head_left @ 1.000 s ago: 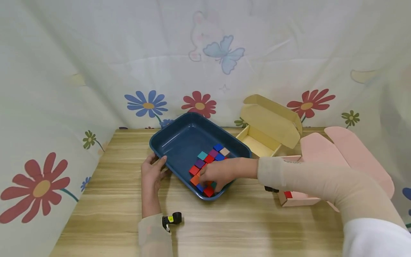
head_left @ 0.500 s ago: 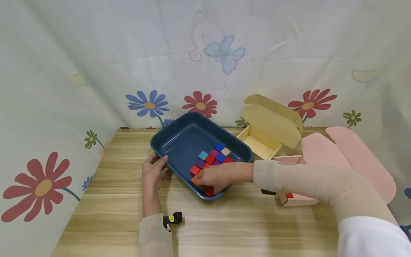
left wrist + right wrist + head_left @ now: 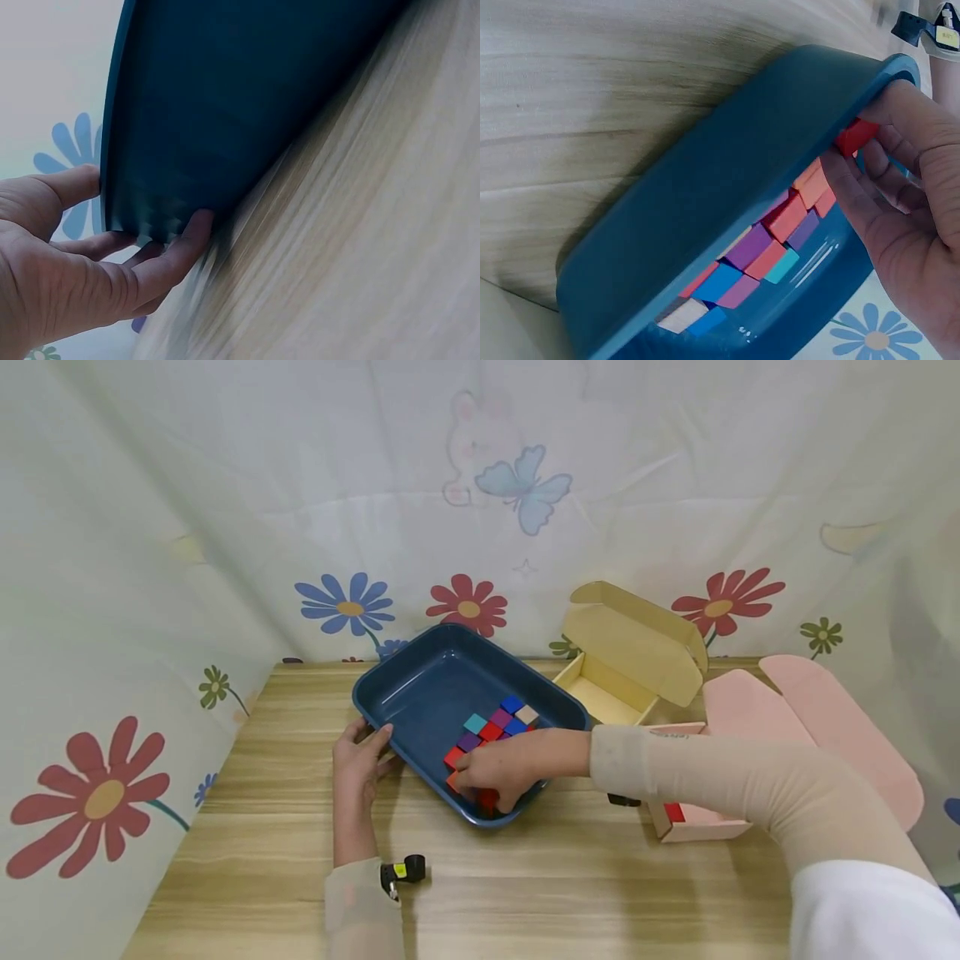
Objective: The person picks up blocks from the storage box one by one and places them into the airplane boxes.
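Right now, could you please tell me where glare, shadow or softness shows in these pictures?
Head view: fairly even light, faint glare inside the blue tray; left wrist view: the blue tray's outside is very dark, the tabletop soft; right wrist view: white glints inside the blue tray, shadow on the tabletop alongside.

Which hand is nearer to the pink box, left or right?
Right. In the head view, the right hand is at the cubes inside the blue tray, left of the pink box; the left hand is farther left, holding the tray's left side.
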The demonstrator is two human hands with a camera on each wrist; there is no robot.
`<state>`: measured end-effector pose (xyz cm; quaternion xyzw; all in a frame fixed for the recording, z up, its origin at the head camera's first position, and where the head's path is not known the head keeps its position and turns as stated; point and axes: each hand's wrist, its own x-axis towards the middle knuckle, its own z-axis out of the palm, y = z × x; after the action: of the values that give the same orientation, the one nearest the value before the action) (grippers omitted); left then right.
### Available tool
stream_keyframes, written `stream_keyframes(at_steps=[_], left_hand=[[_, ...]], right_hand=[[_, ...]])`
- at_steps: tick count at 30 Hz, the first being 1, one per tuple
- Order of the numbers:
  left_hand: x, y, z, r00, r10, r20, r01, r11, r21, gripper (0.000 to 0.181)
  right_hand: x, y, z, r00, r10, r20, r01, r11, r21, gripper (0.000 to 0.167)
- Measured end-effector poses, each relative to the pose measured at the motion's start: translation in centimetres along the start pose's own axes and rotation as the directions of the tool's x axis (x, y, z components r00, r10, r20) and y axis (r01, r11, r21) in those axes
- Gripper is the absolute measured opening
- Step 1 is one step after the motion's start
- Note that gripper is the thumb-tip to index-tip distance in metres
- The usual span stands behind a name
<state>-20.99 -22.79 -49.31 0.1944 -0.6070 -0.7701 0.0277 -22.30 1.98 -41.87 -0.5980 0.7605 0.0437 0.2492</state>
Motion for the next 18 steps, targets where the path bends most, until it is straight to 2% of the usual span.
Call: stream_keyframes(at_steps=[5, 8, 18], left_hand=[[0.1, 0.0, 0.0, 1.000, -0.001, 0.005, 0.001, 1.000, 0.004, 0.068], [0.1, 0.2, 0.1, 1.000, 0.001, 0.013, -0.001, 1.000, 0.014, 0.067], [-0.2, 0.7, 0.4, 1.000, 0.001, 0.010, -0.002, 0.999, 0.040, 0.060]], right_hand=[[-0.4, 0.0, -0.9, 0.999, 0.030, 0.012, -0.030, 1.000, -0.006, 0.050], [-0.9, 0.2, -1.7, 0.999, 0.046, 0.006, -0.046, 0.999, -0.011, 0.040], [-2.6, 1.2, -2.6, 0.998, 0.051, -0.047, -0.053, 0.998, -0.033, 0.037]])
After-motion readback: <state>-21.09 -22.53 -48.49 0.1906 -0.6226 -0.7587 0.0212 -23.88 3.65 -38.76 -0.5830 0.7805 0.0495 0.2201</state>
